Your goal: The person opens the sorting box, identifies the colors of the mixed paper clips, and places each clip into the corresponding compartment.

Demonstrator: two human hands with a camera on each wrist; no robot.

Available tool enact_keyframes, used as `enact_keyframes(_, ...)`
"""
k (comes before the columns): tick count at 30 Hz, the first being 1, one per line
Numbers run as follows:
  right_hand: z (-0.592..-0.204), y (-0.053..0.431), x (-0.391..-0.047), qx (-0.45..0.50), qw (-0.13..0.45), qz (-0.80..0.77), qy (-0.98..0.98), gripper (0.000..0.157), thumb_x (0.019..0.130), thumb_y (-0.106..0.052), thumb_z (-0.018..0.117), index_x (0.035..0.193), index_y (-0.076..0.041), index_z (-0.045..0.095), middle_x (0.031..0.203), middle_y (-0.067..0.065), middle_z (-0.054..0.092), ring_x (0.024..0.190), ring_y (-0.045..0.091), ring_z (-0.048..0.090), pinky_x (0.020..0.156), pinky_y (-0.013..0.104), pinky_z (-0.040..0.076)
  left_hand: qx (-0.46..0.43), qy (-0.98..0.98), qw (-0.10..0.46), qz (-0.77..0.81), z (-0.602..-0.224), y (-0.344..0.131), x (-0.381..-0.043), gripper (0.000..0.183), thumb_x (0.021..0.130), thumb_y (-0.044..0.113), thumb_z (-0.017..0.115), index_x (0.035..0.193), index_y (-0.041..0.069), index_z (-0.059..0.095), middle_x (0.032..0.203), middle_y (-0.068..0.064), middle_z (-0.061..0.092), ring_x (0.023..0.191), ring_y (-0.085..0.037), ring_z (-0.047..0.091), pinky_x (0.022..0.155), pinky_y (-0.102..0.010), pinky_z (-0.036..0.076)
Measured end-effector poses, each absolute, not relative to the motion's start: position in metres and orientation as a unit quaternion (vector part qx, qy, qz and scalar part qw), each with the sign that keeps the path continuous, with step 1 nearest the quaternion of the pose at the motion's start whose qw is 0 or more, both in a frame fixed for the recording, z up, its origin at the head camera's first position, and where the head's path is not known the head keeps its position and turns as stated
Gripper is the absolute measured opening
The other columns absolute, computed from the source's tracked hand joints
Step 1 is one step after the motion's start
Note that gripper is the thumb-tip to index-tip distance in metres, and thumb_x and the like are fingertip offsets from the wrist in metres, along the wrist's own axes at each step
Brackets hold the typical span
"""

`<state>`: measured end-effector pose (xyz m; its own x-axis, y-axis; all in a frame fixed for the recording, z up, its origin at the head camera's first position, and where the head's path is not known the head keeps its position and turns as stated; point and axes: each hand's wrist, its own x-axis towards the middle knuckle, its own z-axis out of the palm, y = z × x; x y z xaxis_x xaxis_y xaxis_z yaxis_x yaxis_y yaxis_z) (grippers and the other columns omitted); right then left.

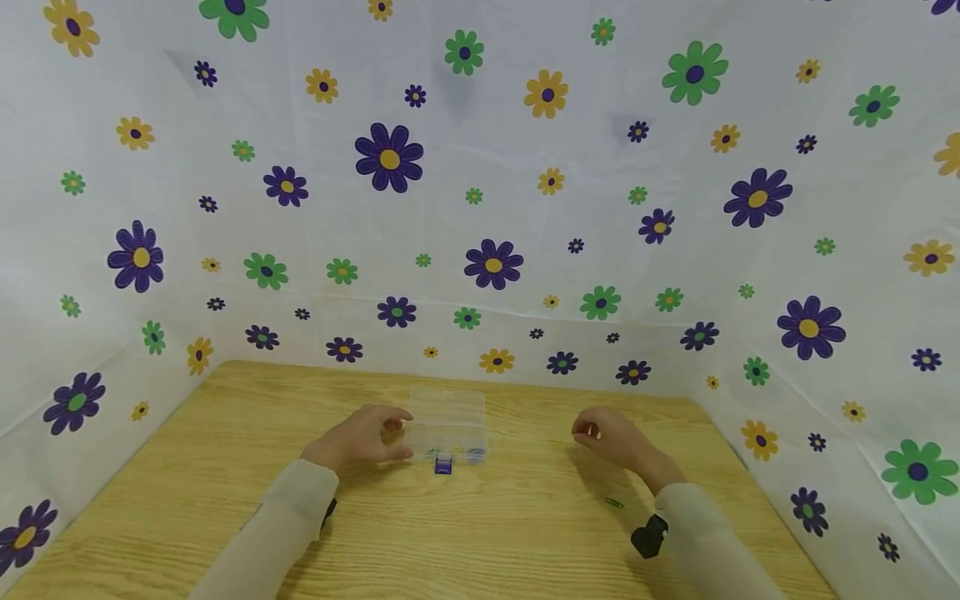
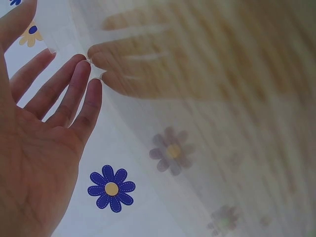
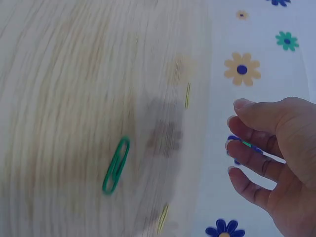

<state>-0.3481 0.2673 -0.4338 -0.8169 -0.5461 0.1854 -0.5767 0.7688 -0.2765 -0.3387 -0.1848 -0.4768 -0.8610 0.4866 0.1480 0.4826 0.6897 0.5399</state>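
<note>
A clear plastic box [image 1: 448, 435] with a purple latch [image 1: 443, 466] stands on the table, its lid tipped back; small green, yellow and blue pieces lie in its front compartments. Beside its left side is my left hand [image 1: 367, 435], thumb and fingers spread apart. In the left wrist view those fingers [image 2: 74, 98] are nearly straight, tips at the tabletop. My right hand [image 1: 615, 437] hovers over the table right of the box, fingers loosely bent, nothing between them. Left of its fingertips lies a yellow paper clip [image 3: 187, 95]. Closer to me lies a green paper clip [image 1: 614, 503].
Another yellow paper clip [image 3: 163, 218] shows in the right wrist view. The wooden table [image 1: 450, 542] is bounded at the back and both sides by a white sheet [image 1: 510, 217] printed with flowers. A dark wrist device [image 1: 649, 536] sits at the right sleeve.
</note>
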Motion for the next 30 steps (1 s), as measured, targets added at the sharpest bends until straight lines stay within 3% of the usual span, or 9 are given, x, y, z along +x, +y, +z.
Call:
enact_keyframes(16,-0.455,0.326,-0.346,0.273,0.052,0.158,-0.947,0.005,0.092,-0.007,0.075,0.088,-0.005,0.074,0.082,0.001,0.071,0.071,0.006,0.058,0.064,0.025,0.052,0.259,0.924,-0.009,0.280,-0.483,-0.181,-0.334,0.068,0.088,0.046,0.079,0.137,0.001,0.063,0.130,-0.017,0.069,0.116,-0.032,0.065,0.106,-0.055,0.052)
enact_keyframes(30,-0.464,0.342,-0.337,0.217,0.045,0.147,-0.964,0.005,0.090,-0.006,0.076,0.086,-0.006,0.073,0.082,0.001,0.071,0.073,0.011,0.060,0.065,0.029,0.052,0.273,0.921,-0.027,0.277,-0.488,-0.182,-0.332,0.067,0.088,0.042,0.081,0.136,-0.002,0.063,0.128,-0.019,0.070,0.113,-0.033,0.066,0.103,-0.055,0.053)
